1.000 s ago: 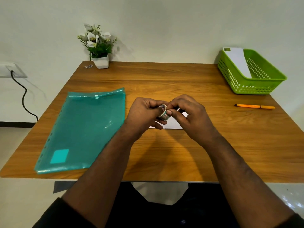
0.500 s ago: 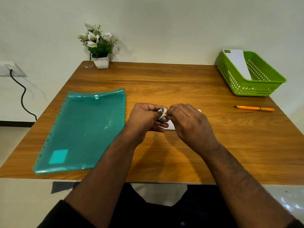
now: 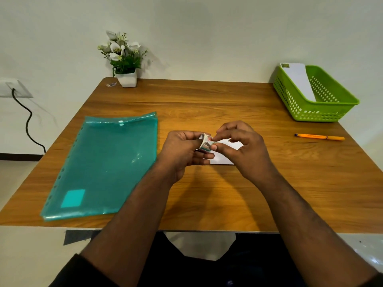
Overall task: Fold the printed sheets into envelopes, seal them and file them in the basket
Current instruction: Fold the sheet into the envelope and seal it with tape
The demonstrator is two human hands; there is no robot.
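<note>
On the left side of the table a green plastic folder is laid flat. It is shut, and it cannot be told if more printed sheets are kept inside it. A small plant pot is set at the back of the table.

In the middle, a little roll of picture tape is held up just above the table. It is gripped by the left hand, with the fingers curled around it. The end of the tape is pinched by the thumb and first finger of the right hand, as if a piece is being picked loose. Under the hands a white envelope is laid flat on the table. Most of it is hidden, so it cannot be told if its flap is folded down. It seems that this one is filled and is now being made ready for sealing.

On the right, an orange pen is left near the edge. At the far right corner a green basket is set, and one white envelope is already put in it, leaning on the back wall.

So one envelope looks done. The second one is not yet sealed and not yet filed.
</note>
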